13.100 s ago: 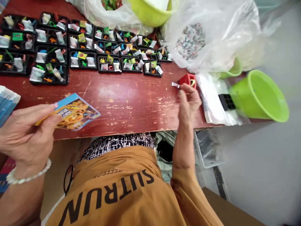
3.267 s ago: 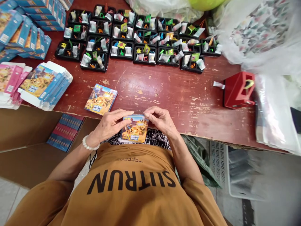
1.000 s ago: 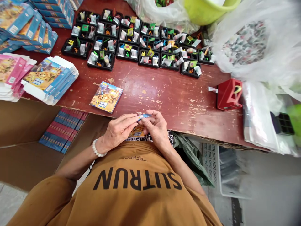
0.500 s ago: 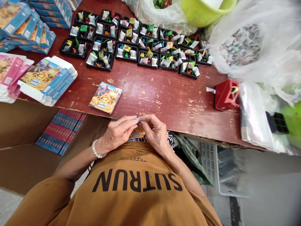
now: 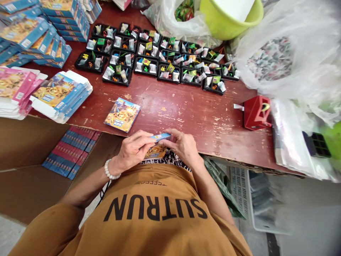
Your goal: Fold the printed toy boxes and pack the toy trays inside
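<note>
Between my two hands, at the table's front edge, is a thin printed cardboard box (image 5: 154, 152) with a blue edge side turned up. My left hand (image 5: 133, 147) is closed on its left end, thumb and fingers pinching it. At its right end is my right hand (image 5: 183, 144), thumb and fingers bent around the corner. Part of the box's yellow-orange face shows below my fingers; the rest is hidden. Another box (image 5: 122, 114) of the same blue and orange print lies flat on the table just beyond my left hand.
Several black trays (image 5: 117, 75) with small toys and sachets stand in rows at the back. Flat blue cartons (image 5: 61, 94) and pink cartons (image 5: 18, 87) lie left, near stacked boxes (image 5: 66, 21). A red tape dispenser (image 5: 256, 113) is right. An open carton (image 5: 71, 151) holds packed boxes below.
My right hand has shifted right and its fingers have opened out somewhat along the box. More of the box's blue edge now shows between my hands. The view has tilted slightly.
</note>
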The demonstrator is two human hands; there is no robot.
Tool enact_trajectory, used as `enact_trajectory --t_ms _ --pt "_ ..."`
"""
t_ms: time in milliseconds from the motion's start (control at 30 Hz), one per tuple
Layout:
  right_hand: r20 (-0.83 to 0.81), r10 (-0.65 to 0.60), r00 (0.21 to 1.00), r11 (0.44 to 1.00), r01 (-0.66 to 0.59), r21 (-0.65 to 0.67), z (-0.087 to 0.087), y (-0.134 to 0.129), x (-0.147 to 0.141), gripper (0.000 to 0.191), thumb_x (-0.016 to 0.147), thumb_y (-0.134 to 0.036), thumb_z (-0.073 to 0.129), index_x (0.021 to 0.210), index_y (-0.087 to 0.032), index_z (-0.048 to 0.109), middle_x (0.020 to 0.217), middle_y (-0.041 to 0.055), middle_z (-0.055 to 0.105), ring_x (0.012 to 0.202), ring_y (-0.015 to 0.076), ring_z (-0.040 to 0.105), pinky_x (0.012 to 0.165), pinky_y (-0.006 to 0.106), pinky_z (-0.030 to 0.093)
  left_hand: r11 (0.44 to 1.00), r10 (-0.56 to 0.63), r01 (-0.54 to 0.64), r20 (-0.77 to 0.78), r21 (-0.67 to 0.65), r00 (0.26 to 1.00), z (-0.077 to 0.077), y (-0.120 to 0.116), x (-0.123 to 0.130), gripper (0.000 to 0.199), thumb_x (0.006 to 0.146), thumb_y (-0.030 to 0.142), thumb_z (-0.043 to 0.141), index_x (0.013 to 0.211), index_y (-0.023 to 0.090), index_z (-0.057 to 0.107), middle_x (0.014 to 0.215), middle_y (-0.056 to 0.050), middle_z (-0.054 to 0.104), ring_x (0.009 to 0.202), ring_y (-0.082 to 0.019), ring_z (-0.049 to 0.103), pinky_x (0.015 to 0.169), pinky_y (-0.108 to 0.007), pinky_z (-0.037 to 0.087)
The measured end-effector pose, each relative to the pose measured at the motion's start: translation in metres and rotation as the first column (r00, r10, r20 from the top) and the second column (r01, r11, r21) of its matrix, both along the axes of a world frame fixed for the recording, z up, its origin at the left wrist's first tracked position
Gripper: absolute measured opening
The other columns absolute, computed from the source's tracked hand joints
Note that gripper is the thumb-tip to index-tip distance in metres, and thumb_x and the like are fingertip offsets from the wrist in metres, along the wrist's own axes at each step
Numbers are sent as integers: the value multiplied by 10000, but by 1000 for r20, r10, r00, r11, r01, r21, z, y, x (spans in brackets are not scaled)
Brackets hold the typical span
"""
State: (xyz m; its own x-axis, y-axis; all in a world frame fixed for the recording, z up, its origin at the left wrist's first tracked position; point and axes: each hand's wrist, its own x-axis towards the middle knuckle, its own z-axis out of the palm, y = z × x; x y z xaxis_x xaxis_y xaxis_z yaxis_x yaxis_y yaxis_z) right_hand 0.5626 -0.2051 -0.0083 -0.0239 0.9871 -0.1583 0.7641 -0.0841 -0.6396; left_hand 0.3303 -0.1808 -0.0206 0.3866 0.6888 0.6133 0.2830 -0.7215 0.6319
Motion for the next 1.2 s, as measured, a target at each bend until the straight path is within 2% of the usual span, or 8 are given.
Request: enact_trajectory --t_ms 133,233,433,633,800,967,1100,1200 --pt "-207 85 975 984 -49 169 -1 6 24 454 815 -670 839 1002 -258 809 1176 106 714 1055 264 726 810 379 621 989 127 -107 213 -103 969 12 13 -8 194 910 95 766 1052 227 779 1045 -37 802 974 -161 776 894 -293 651" --pt "-402 277 873 929 -137 344 4 7 25 304 959 -510 757 1111 -248 734 1328 111 655 1128 237 705 821 368 641 966 194 -100 407 -240 893 10 30 -7 257 894 159 804 1130 251 762 1090 -27 801 1037 -197 785 960 -350 660" --pt "65 278 958 734 -256 629 -9 23 25 383 1029 -87 467 1354 -239 601 1220 119 712 1147 261 663 966 472 579 955 86 18 335 -297 938 -6 70 -10 237 959 179 710 1190 233 714 1212 -73 785 1232 -265 746 1102 -462 608" --pt "185 329 926 835 -377 401 -46 7 21 378 1033 -179 533 1396 -215 632 1405 140 691 1193 294 628 998 494 491 994 109 -111 -149 -6 983 -12 51 -28 301 963 38 505 972 215 748 1019 -49 785 1162 -213 752 1046 -402 615" --pt "167 248 954 915 -288 283 -48 -9 18 488 1040 -394 612 1506 -253 578 1527 118 628 1288 322 556 1085 512 392 981 4 -31 -136 -192 991 -23 18 -14 327 1030 106 456 996 211 764 1112 -77 786 1161 -208 751 1005 -371 629" --pt "65 243 968 924 -251 287 -48 -7 19 374 1042 -351 607 1409 -313 667 1370 99 693 1248 311 576 1089 529 394 740 -281 97 -175 -665 944 2 13 -11 445 1043 356 567 1475 254 595 1384 -121 712 1153 -259 748 968 -389 632" --pt "-254 287 924 920 -192 341 -34 -2 12 274 996 -352 653 1247 -280 737 1264 101 682 1145 274 644 980 474 523 647 -470 149 -238 -748 850 22 4 1 1320 676 512 936 1717 235 172 1692 -225 394 1489 -453 498 1194 -614 480" --pt "-501 281 819 950 -163 265 -15 11 15 152 950 -296 655 1037 -246 770 1063 64 729 985 219 697 852 383 578 501 -551 239 -94 -832 829 23 5 5 1250 711 465 908 1712 249 191 1699 -191 399 1521 -436 469 1222 -617 448"
